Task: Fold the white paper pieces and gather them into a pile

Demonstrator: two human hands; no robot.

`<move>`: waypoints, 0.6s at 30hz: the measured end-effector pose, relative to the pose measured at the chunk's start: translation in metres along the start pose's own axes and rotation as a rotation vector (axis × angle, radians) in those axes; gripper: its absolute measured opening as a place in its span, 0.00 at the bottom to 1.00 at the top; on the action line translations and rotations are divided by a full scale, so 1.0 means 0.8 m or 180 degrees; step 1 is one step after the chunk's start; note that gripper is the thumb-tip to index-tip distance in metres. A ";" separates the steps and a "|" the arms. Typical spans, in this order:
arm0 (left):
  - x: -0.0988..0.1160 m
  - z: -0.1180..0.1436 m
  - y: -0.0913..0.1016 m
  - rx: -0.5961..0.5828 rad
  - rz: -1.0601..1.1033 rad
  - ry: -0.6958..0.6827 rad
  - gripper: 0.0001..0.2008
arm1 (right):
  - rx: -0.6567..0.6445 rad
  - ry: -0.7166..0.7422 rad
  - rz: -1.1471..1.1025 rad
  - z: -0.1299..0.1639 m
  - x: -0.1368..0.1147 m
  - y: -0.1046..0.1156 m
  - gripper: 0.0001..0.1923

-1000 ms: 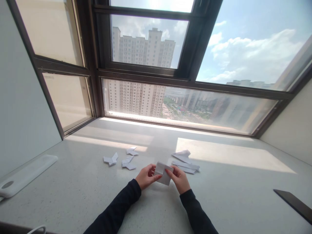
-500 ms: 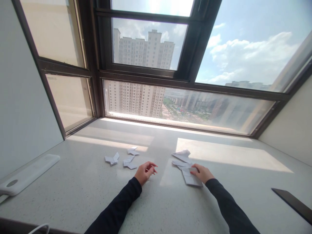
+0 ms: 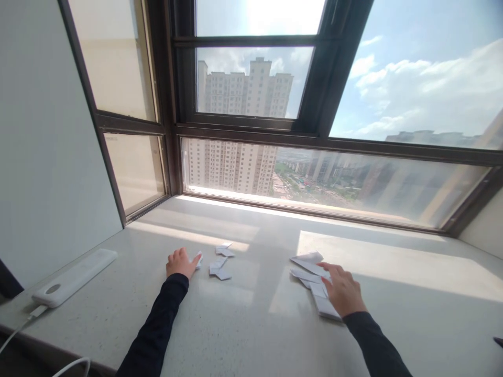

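Observation:
On the left of the sill, my left hand (image 3: 182,263) is closed around a small folded paper piece (image 3: 199,258), of which only the right end shows past the thumb. Two similar folded paper pieces, one farther back (image 3: 224,250) and one nearer (image 3: 220,269), lie just right of it. Over on the right, my right hand (image 3: 343,289) pinches the tail end of a white paper airplane (image 3: 308,259). Below that lie another narrow folded paper (image 3: 304,275) and a rectangular folded paper (image 3: 324,302), partly covered by the hand.
A white power bank-like bar (image 3: 80,275) with a plugged-in cable (image 3: 18,330) lies at the left. Brown-framed windows (image 3: 251,133) close off the back of the pale speckled sill (image 3: 251,335). A dark object's tip (image 3: 498,341) shows at the right edge.
My left hand has moved left onto the leftmost folded paper piece. My right hand has shifted from the rectangular paper toward the airplane's tail. The view has turned somewhat left.

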State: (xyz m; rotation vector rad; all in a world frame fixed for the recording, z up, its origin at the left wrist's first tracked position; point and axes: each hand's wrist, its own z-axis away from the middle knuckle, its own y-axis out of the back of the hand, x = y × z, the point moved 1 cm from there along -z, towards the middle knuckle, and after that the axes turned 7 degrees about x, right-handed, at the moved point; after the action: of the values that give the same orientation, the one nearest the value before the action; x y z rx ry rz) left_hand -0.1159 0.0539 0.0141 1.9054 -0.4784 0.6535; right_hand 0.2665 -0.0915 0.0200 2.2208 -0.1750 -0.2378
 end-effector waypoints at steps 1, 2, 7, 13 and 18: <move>-0.004 -0.001 0.000 -0.0109 -0.0327 0.0121 0.26 | -0.0076 0.0155 -0.0325 -0.001 -0.022 -0.003 0.15; -0.005 0.000 -0.002 -0.0215 -0.0583 0.0206 0.27 | -0.0206 0.0339 -0.0694 -0.001 -0.047 -0.008 0.14; 0.000 0.001 -0.013 -0.0478 -0.1002 0.0268 0.18 | -0.0931 0.0630 -0.2066 0.014 -0.166 -0.055 0.13; -0.006 -0.002 -0.008 -0.0606 -0.1128 0.0110 0.20 | -0.0986 0.0174 -0.2526 0.025 -0.197 -0.085 0.12; -0.011 -0.005 -0.006 -0.0809 -0.1193 0.0271 0.23 | -0.0907 0.0034 -0.2684 0.025 -0.188 -0.082 0.13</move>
State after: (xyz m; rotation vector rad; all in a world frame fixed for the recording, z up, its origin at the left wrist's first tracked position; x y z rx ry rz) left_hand -0.1205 0.0595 0.0067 1.6588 -0.1341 0.4029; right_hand 0.1186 -0.0356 -0.0276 1.8920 0.7716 -0.6569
